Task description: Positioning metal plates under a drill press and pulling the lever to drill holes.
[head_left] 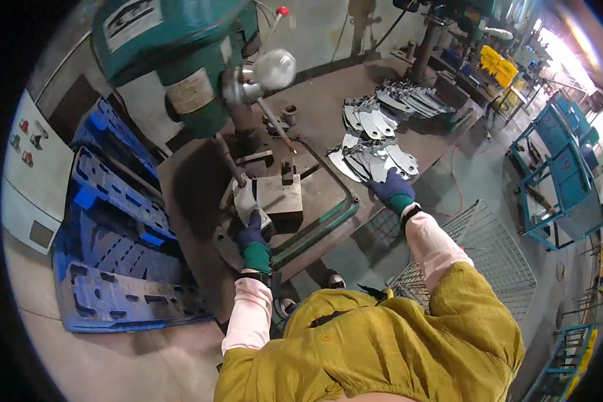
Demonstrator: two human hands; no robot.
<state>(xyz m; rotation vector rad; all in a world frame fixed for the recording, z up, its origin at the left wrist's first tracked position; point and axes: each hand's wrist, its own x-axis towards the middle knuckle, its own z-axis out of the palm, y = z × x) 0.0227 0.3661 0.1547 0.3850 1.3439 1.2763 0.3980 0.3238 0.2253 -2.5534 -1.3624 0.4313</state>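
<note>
My left hand (pixel 252 233), in a dark blue glove with a green cuff, is closed on a flat metal plate (pixel 245 199). That plate lies by a steel block fixture (pixel 281 201), under the spindle of a green drill press (pixel 211 87). My right hand (pixel 391 187), gloved alike, rests with its fingers apart at the near edge of a heap of curved metal plates (pixel 375 155). Whether it grips one of them is hard to see. A second heap of such plates (pixel 368 120) lies just beyond.
More stacked plates (pixel 419 99) lie at the table's far right. Blue plastic pallets (pixel 124 191) and a control box (pixel 37 161) stand on the left. Below the table's right edge is a wire mesh cage (pixel 476 254). Blue metal carts (pixel 556 174) stand farther right.
</note>
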